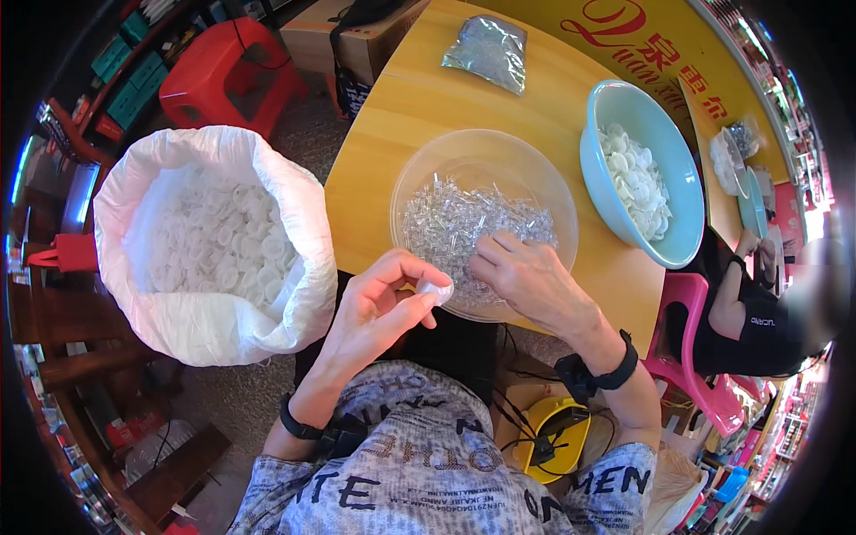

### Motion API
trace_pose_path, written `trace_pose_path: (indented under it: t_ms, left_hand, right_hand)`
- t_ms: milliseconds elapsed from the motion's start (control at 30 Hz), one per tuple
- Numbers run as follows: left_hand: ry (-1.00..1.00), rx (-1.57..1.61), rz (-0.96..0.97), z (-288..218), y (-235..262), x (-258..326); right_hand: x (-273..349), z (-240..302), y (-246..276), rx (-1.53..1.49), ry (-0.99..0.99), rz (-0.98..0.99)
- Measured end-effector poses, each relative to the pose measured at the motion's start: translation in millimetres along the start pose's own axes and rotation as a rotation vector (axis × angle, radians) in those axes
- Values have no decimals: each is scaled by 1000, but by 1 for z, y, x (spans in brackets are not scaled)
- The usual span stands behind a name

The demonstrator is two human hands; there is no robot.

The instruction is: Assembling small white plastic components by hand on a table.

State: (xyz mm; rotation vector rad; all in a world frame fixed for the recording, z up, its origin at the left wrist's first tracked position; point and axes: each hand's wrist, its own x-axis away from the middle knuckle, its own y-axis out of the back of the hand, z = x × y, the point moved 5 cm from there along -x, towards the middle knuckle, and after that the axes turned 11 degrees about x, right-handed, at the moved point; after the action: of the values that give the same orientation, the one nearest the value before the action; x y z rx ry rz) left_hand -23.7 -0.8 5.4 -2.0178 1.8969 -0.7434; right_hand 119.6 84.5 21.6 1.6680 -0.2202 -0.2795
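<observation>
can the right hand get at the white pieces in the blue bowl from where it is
Probably yes: the right hand rests in the clear bowl, and the blue bowl stands open just beside it, with nothing between them.

Clear bag (487, 51): small sealed plastic pouch, silvery contents, flat near the far edge of the wooden table (401, 116).
White sack (209, 241): large open woven bag of pale round pieces, standing on the floor just off the table's left edge.
Cardboard box (352, 40): brown carton beyond the table's far left corner.
Yellow sign (660, 45): curved yellow panel with red lettering at the table's far right edge.
Green boxes (129, 62): teal cartons on shelving, far left.
</observation>
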Motion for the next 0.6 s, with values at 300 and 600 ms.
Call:
trace_pose_path:
  t_ms: [300, 600]
  left_hand:
    - [-23, 2, 6, 0, 5, -5]
    - [-97, -75, 87, 10, -6, -39]
  right_hand:
    - [2, -15, 5, -347, -242, -89]
    - [24, -25, -5, -1573, -931, -338]
